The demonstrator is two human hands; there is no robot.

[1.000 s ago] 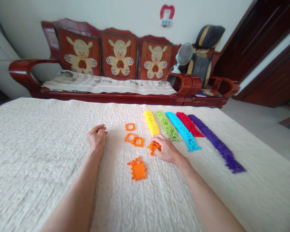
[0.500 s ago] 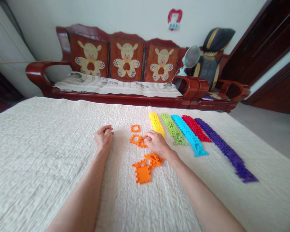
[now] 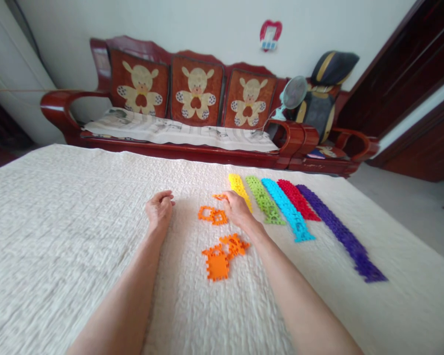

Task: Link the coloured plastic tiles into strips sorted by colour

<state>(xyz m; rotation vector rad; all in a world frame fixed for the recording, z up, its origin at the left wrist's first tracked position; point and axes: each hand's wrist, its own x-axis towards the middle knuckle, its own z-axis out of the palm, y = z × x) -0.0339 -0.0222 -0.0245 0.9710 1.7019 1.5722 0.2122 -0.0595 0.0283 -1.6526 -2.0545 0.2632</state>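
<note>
My right hand [image 3: 237, 207] pinches an orange interlocking building piece [image 3: 219, 197] at its fingertips, just off the near end of the yellow row. Below the fingers lie two orange frame-shaped pieces, a left one [image 3: 206, 213] and a right one [image 3: 219, 217], edge to edge. Nearer to me sits a small heap of orange pieces [image 3: 235, 245], overlapping beside a solid square orange piece [image 3: 218, 266]. On the left, my left hand [image 3: 160, 208] rests on the white quilted cover with its fingers curled closed; nothing shows in them.
To the right, rows of overlapping pieces lie side by side: yellow [image 3: 240, 190], green [image 3: 262, 199], light blue [image 3: 286, 207], red [image 3: 298, 198] and purple [image 3: 336, 229]. Beyond the quilted cover [image 3: 77, 222] stand a wooden sofa [image 3: 192, 154] and a small fan [image 3: 294, 92].
The orange piece at the far end of the loose ones is now in my right hand, which has moved slightly farther away. My left hand stays where it was. The view has shifted slightly.
</note>
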